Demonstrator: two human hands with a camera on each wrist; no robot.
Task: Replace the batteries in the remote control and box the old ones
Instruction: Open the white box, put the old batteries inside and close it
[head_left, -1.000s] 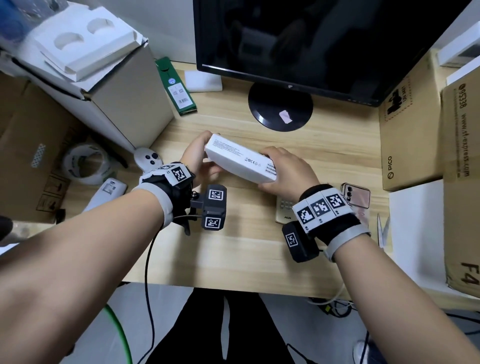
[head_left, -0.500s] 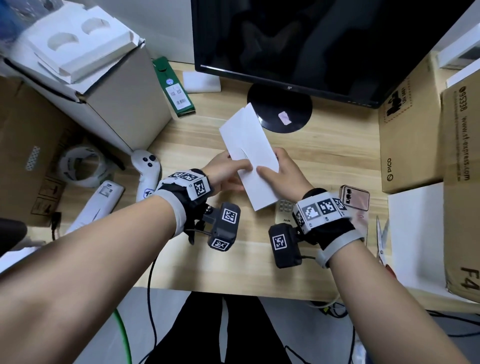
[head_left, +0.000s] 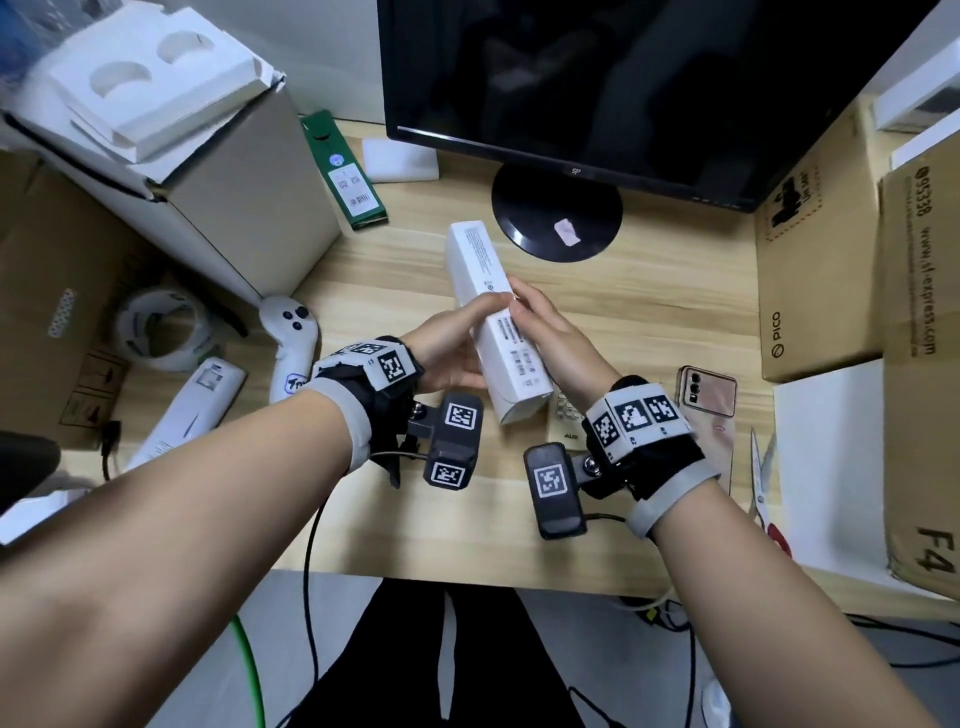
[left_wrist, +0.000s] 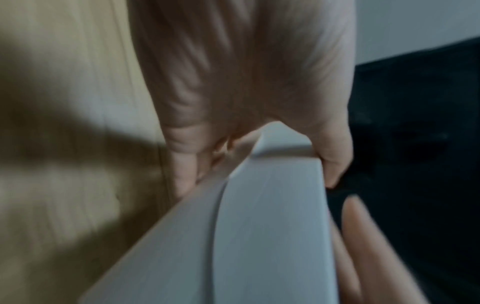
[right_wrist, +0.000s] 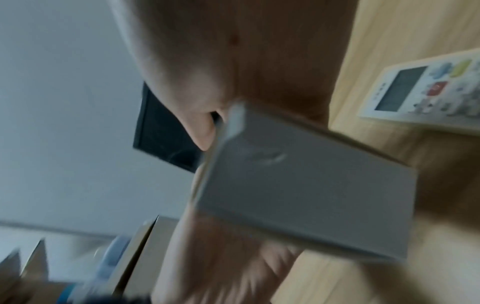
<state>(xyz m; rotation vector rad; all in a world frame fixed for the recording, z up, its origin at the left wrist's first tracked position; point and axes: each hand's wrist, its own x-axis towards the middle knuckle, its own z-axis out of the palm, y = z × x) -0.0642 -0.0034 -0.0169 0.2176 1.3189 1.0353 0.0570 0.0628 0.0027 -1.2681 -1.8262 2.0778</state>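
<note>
Left hand (head_left: 447, 348) and right hand (head_left: 553, 338) both grasping a long white box (head_left: 493, 322) from either side, box raised above the wooden desk (head_left: 649, 322) before the monitor stand (head_left: 556, 218), remote control (right_wrist: 426, 90) lying on the desk beneath the right wrist

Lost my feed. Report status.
Left hand and right hand both grip the white box, held above the desk. Remote control lies beneath. Nothing obstructing.

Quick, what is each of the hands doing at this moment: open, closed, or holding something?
Left hand: closed on the white box, gripping its left side.
Right hand: closed on the same white box, gripping its right side.
</note>
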